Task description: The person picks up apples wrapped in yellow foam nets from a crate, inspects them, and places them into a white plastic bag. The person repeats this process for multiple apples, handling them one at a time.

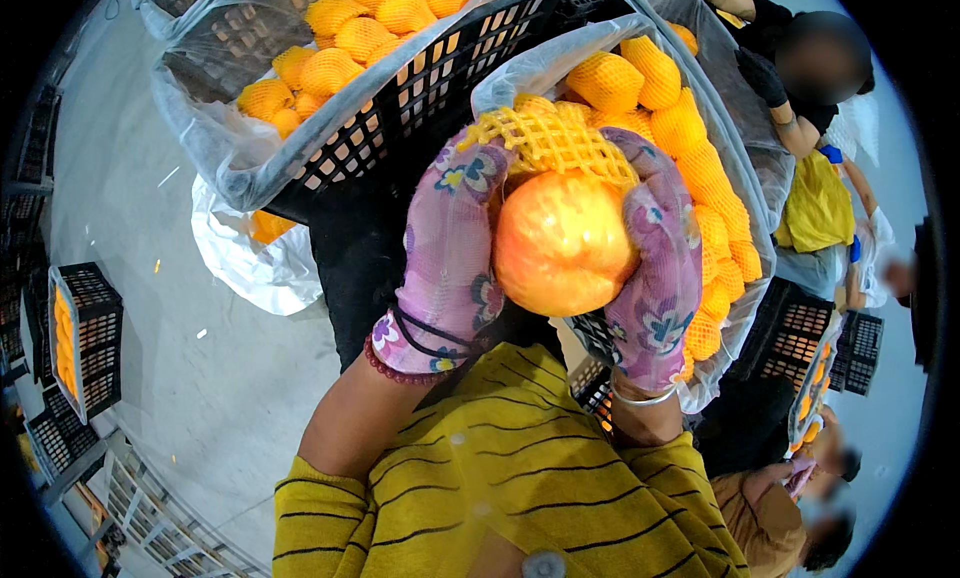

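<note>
My left hand (454, 255), in a pink flowered glove, grips the left side of a round yellow-orange fruit (564, 244). On the fruit's other side, my right hand (660, 270), gloved alike, presses against it. A yellow foam net sleeve (559, 143) stretches between my fingertips over the fruit's far end; the near end is bare. Beyond and to the right, fruits in foam nets (701, 158) fill a crate with a clear plastic liner (757, 225). My fingertips are partly hidden by the net.
A black plastic crate (442, 75) of netted fruits, also lined, stands at upper left. Beside it on the floor lies a white plastic bag (259, 263). Another filled crate (101, 338) stands far left. Co-workers (787, 120) are at the right, among more crates (795, 330).
</note>
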`<action>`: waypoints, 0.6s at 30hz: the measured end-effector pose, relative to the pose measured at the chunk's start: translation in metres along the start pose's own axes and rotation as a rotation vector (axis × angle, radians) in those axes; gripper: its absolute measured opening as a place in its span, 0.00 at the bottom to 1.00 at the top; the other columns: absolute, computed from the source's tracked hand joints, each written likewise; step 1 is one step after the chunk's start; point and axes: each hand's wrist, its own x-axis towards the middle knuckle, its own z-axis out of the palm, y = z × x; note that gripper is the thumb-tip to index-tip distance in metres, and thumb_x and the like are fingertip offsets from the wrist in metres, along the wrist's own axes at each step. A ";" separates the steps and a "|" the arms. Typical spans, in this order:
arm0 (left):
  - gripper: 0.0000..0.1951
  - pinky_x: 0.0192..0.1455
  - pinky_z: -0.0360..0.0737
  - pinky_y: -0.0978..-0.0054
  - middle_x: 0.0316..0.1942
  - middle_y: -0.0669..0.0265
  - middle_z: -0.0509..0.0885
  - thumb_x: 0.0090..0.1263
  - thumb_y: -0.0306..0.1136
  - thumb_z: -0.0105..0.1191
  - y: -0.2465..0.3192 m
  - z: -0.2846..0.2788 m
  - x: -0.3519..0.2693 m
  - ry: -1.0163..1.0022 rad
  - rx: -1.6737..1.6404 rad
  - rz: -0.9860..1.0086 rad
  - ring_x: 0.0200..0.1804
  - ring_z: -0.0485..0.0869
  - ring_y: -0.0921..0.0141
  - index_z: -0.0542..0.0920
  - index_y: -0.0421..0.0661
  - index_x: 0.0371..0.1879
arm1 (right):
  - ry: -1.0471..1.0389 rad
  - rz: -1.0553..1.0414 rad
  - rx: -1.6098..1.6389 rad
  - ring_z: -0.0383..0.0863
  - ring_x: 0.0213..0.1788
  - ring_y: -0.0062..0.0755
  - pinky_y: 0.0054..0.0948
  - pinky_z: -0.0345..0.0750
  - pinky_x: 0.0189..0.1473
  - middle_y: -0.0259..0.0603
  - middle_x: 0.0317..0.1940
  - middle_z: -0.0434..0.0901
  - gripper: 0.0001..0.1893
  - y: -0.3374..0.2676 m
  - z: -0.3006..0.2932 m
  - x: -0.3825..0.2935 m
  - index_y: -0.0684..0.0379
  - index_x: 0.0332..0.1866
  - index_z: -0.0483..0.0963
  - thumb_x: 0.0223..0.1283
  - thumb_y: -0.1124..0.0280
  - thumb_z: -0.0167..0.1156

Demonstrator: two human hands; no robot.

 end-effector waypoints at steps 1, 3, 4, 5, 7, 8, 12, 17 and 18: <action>0.15 0.50 0.74 0.71 0.45 0.59 0.77 0.66 0.31 0.42 -0.002 -0.002 0.001 -0.020 -0.026 -0.043 0.46 0.78 0.67 0.70 0.36 0.47 | 0.023 0.007 -0.008 0.69 0.52 0.32 0.25 0.63 0.55 0.47 0.49 0.70 0.21 -0.002 0.000 0.000 0.70 0.50 0.66 0.52 0.69 0.48; 0.15 0.49 0.75 0.72 0.44 0.61 0.77 0.66 0.32 0.43 -0.004 -0.001 0.000 -0.034 -0.074 -0.170 0.45 0.78 0.69 0.70 0.38 0.48 | 0.065 0.004 -0.052 0.69 0.48 0.26 0.20 0.65 0.51 0.42 0.46 0.72 0.16 -0.007 0.000 0.000 0.69 0.47 0.68 0.53 0.74 0.48; 0.15 0.49 0.74 0.74 0.44 0.62 0.76 0.66 0.31 0.43 -0.001 0.004 -0.004 -0.055 -0.087 -0.220 0.45 0.77 0.71 0.69 0.38 0.49 | 0.083 -0.005 -0.087 0.70 0.46 0.23 0.18 0.66 0.49 0.40 0.44 0.73 0.14 -0.009 -0.001 0.001 0.68 0.46 0.69 0.54 0.76 0.48; 0.15 0.49 0.74 0.77 0.44 0.63 0.75 0.66 0.30 0.43 0.000 0.007 -0.006 -0.076 -0.100 -0.271 0.45 0.77 0.72 0.68 0.39 0.50 | 0.070 -0.071 -0.164 0.69 0.45 0.22 0.18 0.66 0.48 0.39 0.44 0.73 0.14 -0.006 -0.004 0.003 0.68 0.46 0.69 0.54 0.76 0.48; 0.16 0.49 0.74 0.75 0.44 0.63 0.76 0.66 0.33 0.45 -0.006 0.004 -0.003 -0.155 -0.166 -0.341 0.45 0.77 0.72 0.67 0.40 0.51 | 0.044 -0.210 -0.317 0.69 0.43 0.21 0.17 0.66 0.47 0.37 0.42 0.73 0.14 -0.003 -0.011 0.008 0.68 0.46 0.69 0.54 0.76 0.50; 0.16 0.49 0.74 0.74 0.45 0.63 0.76 0.66 0.33 0.46 -0.007 0.004 -0.002 -0.178 -0.222 -0.400 0.45 0.77 0.72 0.67 0.40 0.51 | 0.069 -0.186 -0.306 0.69 0.46 0.24 0.20 0.64 0.50 0.40 0.44 0.73 0.14 -0.004 -0.012 0.007 0.69 0.46 0.69 0.55 0.76 0.48; 0.18 0.50 0.75 0.73 0.46 0.63 0.75 0.66 0.35 0.47 -0.009 0.005 -0.001 -0.239 -0.347 -0.470 0.46 0.77 0.71 0.67 0.40 0.52 | 0.182 -0.131 -0.176 0.68 0.54 0.33 0.28 0.61 0.58 0.46 0.46 0.72 0.16 -0.011 -0.009 0.006 0.69 0.46 0.70 0.55 0.74 0.45; 0.17 0.51 0.74 0.74 0.46 0.64 0.75 0.67 0.36 0.44 -0.011 0.003 0.000 -0.297 -0.295 -0.412 0.47 0.76 0.72 0.67 0.40 0.51 | 0.045 -0.295 -0.148 0.68 0.53 0.34 0.29 0.64 0.55 0.45 0.47 0.70 0.20 -0.013 -0.022 -0.003 0.66 0.45 0.70 0.40 0.74 0.57; 0.17 0.51 0.73 0.74 0.46 0.64 0.75 0.68 0.36 0.43 -0.012 0.000 0.000 -0.299 -0.263 -0.403 0.47 0.76 0.72 0.68 0.40 0.51 | -0.009 -0.313 -0.203 0.67 0.54 0.36 0.30 0.63 0.56 0.46 0.48 0.69 0.22 -0.014 -0.025 -0.005 0.65 0.45 0.70 0.38 0.74 0.58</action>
